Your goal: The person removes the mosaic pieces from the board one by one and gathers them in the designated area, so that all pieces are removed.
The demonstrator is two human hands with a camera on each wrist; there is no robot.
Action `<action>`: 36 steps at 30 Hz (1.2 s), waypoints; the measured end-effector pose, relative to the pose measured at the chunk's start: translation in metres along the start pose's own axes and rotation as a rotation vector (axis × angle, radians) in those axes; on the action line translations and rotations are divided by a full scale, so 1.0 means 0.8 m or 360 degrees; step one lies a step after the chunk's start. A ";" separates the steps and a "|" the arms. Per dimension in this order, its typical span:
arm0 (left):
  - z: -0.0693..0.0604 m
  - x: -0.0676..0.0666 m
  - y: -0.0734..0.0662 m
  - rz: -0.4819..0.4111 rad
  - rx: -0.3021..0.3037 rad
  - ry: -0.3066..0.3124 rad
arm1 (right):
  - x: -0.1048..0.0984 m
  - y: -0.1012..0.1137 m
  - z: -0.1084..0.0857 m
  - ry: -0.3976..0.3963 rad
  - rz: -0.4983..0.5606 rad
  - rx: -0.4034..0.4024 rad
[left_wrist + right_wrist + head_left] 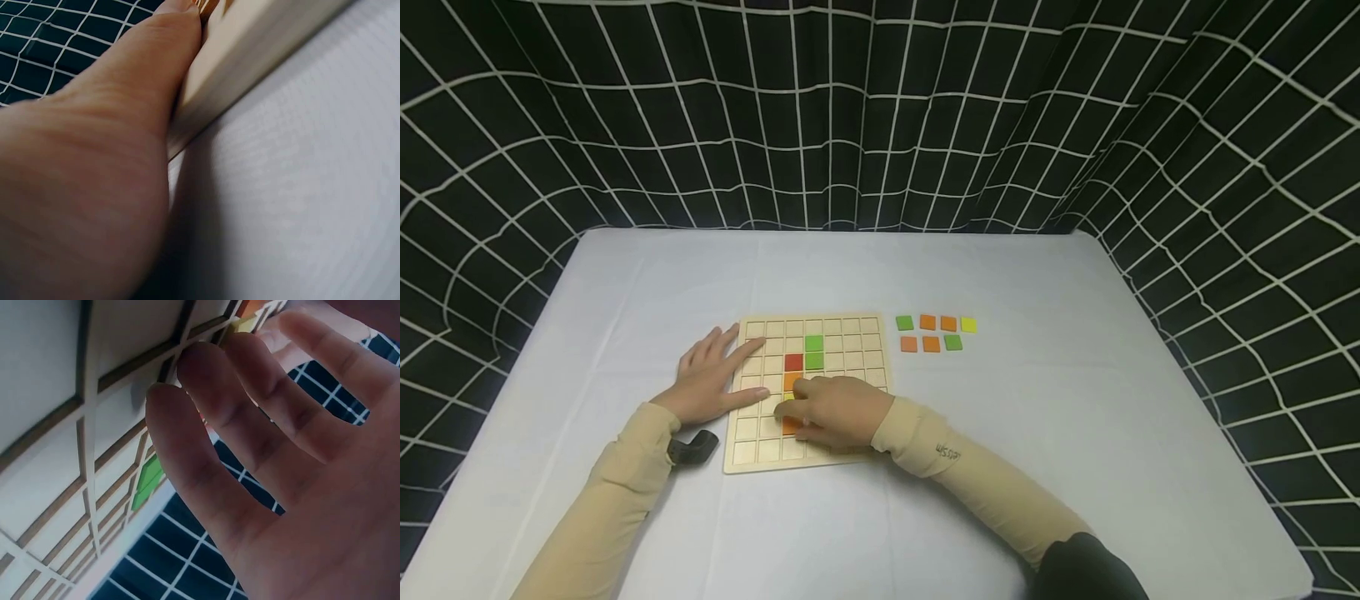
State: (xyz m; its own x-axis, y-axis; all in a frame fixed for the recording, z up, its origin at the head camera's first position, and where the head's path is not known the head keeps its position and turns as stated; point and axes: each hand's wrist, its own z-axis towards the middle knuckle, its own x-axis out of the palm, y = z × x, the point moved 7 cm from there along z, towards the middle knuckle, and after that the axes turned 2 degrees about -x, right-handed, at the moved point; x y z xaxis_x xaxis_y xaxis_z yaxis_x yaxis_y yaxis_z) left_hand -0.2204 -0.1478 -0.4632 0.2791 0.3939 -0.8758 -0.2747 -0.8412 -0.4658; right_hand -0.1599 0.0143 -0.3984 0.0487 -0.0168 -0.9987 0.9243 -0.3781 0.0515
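Observation:
A square wooden grid board (745, 452) lies on the table. My left hand (703, 387) rests over its left edge, fingers and thumb spread; in the left wrist view the thumb lies along the board's side (231, 69). My right hand (842, 408) reaches over the middle, fingertips down at a column of tiles. That column has a red tile (793, 362), an orange tile (792, 381), a partly covered yellow tile (789, 397) and a lower orange tile (791, 426). Two green tiles (814, 352) sit beside the red one. In the right wrist view the fingers (244, 419) are loosely extended, no tile visibly pinched.
Right of the board lie loose square tiles in two rows: several orange tiles (931, 344), two green ones (952, 342) and a yellow one (968, 325). A white cloth (1037, 400) covers the table. Black curtains with a white grid (850, 125) surround it.

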 end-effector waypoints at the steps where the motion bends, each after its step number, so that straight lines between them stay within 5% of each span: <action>1: 0.000 0.000 0.000 -0.0002 0.0001 0.0000 | 0.000 0.002 0.000 -0.0004 -0.0012 -0.0009; 36: -0.005 -0.007 -0.010 -0.0013 0.0005 0.0004 | 0.002 0.007 0.001 -0.0025 -0.0077 -0.0028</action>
State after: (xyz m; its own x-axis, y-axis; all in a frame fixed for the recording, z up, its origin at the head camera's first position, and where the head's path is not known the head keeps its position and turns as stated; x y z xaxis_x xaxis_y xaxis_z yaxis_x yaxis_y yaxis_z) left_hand -0.2159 -0.1448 -0.4541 0.2836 0.3997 -0.8717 -0.2752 -0.8368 -0.4733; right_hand -0.1552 0.0115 -0.3995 -0.0020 -0.0138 -0.9999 0.9320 -0.3624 0.0032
